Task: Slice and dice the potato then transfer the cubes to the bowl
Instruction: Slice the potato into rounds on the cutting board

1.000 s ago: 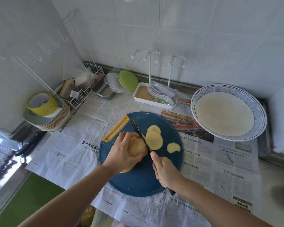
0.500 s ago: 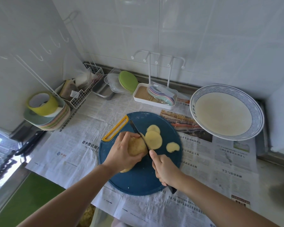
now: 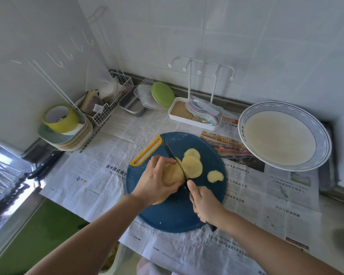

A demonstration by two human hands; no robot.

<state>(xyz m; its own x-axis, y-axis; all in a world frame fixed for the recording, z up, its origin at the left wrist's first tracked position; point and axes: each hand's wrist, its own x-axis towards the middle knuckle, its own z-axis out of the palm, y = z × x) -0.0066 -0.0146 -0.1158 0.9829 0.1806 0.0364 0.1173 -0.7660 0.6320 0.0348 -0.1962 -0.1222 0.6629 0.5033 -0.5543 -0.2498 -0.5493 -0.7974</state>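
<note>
A newspaper-covered surface [image 3: 266,205] runs along a white tiled wall. At its right rear stands the wide bowl [image 3: 324,143], white inside with a blue patterned rim, well apart from the cutting and holding no potato.

In the middle lies the round blue cutting board [image 3: 173,215], its yellow-edged handle slot [image 3: 146,151] pointing to the rear left.

Both hands work over the board. The left hand [image 3: 157,179] curls over the potato [image 3: 172,173] from the left and pins it against the board, fingertips close to the blade. The right hand [image 3: 205,203] grips the handle of the knife [image 3: 170,150], with the forefinger stretched forward along its top; the butt of the handle shows behind the wrist.

The dark blade lies across the right end of the potato, its tip pointing away from the person, toward the handle slot.

Just right of the blade, three pale slices lie flat on the board: a large round slice [image 3: 192,166] touching the blade, a smaller slice [image 3: 192,152] overlapping it behind, and a little slice [image 3: 215,176] lying apart to the right.

No cubes are cut yet.
</note>
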